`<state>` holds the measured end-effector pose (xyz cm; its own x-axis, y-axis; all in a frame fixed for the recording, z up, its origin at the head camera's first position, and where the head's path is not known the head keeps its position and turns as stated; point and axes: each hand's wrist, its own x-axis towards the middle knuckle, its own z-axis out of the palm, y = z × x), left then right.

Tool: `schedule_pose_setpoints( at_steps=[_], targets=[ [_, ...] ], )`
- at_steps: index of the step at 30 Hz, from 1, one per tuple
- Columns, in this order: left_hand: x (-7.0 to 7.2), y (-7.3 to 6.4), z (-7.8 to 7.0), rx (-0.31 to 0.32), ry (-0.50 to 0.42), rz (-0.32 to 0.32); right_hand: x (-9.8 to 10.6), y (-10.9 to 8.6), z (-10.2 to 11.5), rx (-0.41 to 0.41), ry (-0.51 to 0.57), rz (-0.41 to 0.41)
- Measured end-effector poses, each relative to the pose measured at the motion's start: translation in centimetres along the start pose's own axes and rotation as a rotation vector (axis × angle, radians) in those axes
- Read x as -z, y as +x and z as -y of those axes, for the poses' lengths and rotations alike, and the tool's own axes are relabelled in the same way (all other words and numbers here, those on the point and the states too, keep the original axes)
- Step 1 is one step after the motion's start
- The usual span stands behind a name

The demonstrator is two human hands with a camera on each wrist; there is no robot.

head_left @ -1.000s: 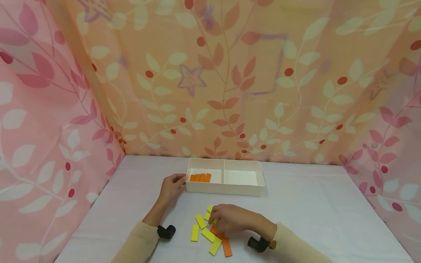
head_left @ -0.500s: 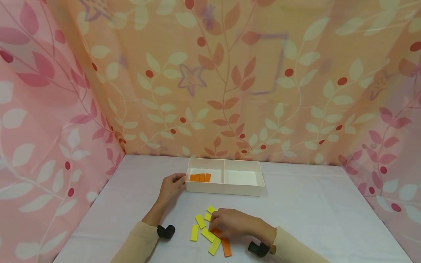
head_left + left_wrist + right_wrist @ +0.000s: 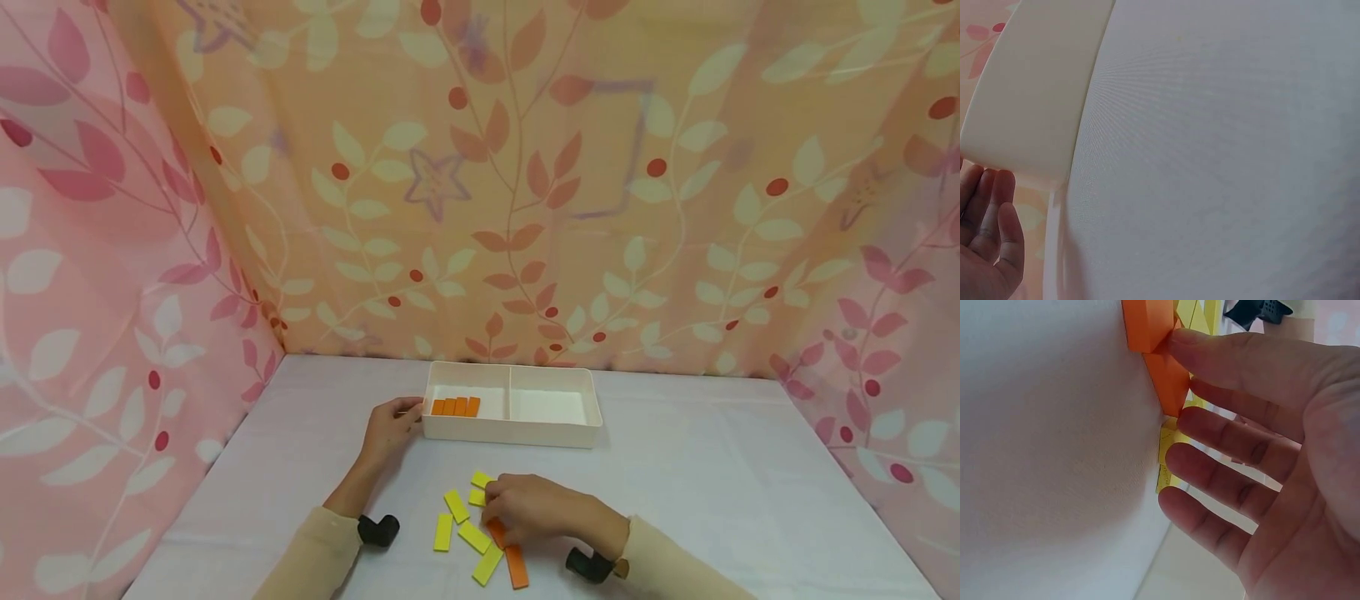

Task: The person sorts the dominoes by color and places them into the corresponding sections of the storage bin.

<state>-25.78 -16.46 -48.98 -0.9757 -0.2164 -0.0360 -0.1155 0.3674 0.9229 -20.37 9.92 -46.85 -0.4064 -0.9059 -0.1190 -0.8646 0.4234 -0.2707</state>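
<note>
The right hand (image 3: 542, 510) pinches an orange tile (image 3: 495, 531) between thumb and fingers, beside yellow tiles (image 3: 444, 532) on the tablecloth (image 3: 690, 483); the left hand (image 3: 392, 427), fingers loosely extended, touches the divided box's (image 3: 513, 432) left end (its left compartment holds four upright orange tiles (image 3: 461, 407)).

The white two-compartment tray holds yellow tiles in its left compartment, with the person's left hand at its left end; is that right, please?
Not quite: the head view shows orange tiles, not yellow ones, in the tray's left compartment. The left hand is indeed at its left end.
</note>
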Motion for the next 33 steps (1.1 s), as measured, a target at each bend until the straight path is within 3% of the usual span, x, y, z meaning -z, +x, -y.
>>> schedule_pose_setpoints(
  at_steps=[12,33],
  targets=[
    [0.1,-0.12,-0.15,0.01,0.0,-0.002,0.03,-0.17,0.41,-0.006,-0.074,-0.003],
    [0.04,0.02,0.08,0.005,-0.019,-0.002,0.06,-0.33,0.85,-0.032,-0.072,0.003]
  ],
)
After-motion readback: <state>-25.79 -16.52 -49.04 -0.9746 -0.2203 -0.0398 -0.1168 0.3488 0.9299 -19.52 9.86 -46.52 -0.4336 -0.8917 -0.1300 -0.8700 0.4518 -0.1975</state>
